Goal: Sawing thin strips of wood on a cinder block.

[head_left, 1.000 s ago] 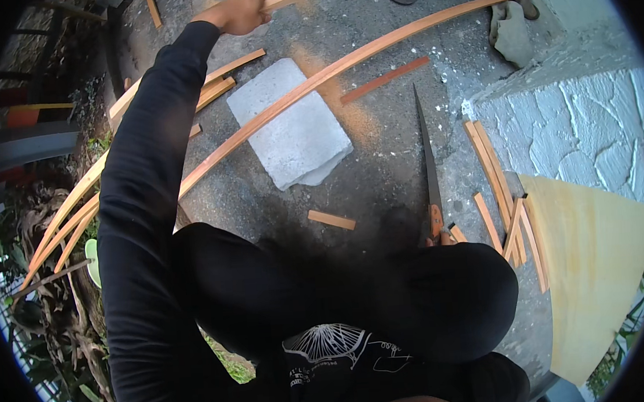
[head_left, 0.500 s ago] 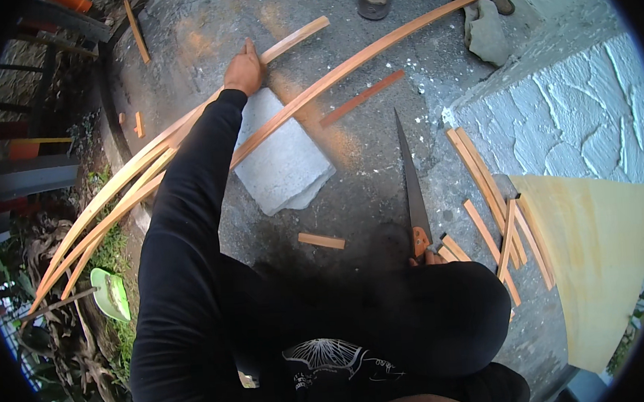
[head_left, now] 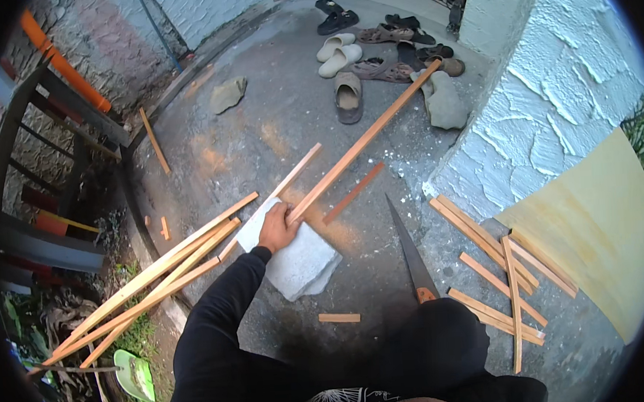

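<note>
My left hand (head_left: 278, 227) is closed round the near end of a long wooden strip (head_left: 370, 137), just above a pale stone block (head_left: 305, 265). The strip slants away to the far right, its far end by the shoes. A second wooden strip (head_left: 296, 171) passes at the hand's left, over the block's edge. On the ground to the right lies a handsaw (head_left: 412, 258), blade pointing away; its orange handle (head_left: 425, 294) is partly hidden by my knee. My right hand is out of sight behind the knee. A short offcut (head_left: 339, 318) lies in front of the block.
Several long strips (head_left: 146, 279) lie at the left, near a green dustpan (head_left: 134, 376). Cut pieces (head_left: 510, 281) are piled at the right beside a yellowish board (head_left: 589, 221) and a rough white wall (head_left: 529, 92). Shoes (head_left: 347, 96) and a rock (head_left: 228, 95) stand farther off.
My left hand has left the far part of the left strip, come back nearer me and taken hold of the long right strip. My right fingers, visible at the saw handle before, are hidden now.
</note>
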Tool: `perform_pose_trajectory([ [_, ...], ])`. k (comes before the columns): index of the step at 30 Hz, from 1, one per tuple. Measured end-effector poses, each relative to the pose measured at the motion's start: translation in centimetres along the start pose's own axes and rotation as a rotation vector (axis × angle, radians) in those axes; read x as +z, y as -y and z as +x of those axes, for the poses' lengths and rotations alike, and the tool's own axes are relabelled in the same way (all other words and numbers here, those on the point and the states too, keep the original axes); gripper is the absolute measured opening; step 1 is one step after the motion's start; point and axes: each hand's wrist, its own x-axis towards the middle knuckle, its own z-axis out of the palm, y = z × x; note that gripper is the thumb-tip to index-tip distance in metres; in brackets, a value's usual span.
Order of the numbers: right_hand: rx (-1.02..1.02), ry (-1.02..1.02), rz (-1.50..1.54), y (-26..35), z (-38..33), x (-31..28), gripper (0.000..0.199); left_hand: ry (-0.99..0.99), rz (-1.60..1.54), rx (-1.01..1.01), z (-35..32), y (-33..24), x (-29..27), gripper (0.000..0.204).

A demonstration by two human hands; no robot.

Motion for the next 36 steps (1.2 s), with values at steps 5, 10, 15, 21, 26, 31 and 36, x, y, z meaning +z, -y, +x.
perform_pose_trajectory([
  [5,0.015,-0.240,0.173,2.7,5.1,-3.4,0.059,-0.040,-0.086,0.029,-0.5,-0.8,1.3,0.031],
  [10,0.001,-0.354,0.276,3.6,7.1,-6.6,0.059,-0.052,-0.059,0.062,-1.2,0.6,1.8,0.032],
  [15,0.027,-0.265,0.270,-0.4,2.7,-7.1,0.058,-0.091,-0.031,0.079,0.0,1.0,1.8,0.030],
  [21,0.095,-0.029,0.260,-5.8,-6.8,-6.2,0.058,-0.082,-0.079,0.053,1.4,-0.1,0.7,0.031],
  [26,0.113,0.024,0.337,-6.9,-8.1,-5.8,0.058,-0.096,-0.071,0.045,-0.4,-0.1,1.5,0.031],
  [31,0.140,0.047,0.442,-7.6,-9.1,-5.1,0.058,-0.092,-0.090,0.019,-1.5,-0.4,1.7,0.031],
  [36,0.163,0.057,0.558,-7.4,-9.5,-4.2,0.057,-0.132,-0.048,0.012,-0.9,-0.7,1.9,0.030],
])
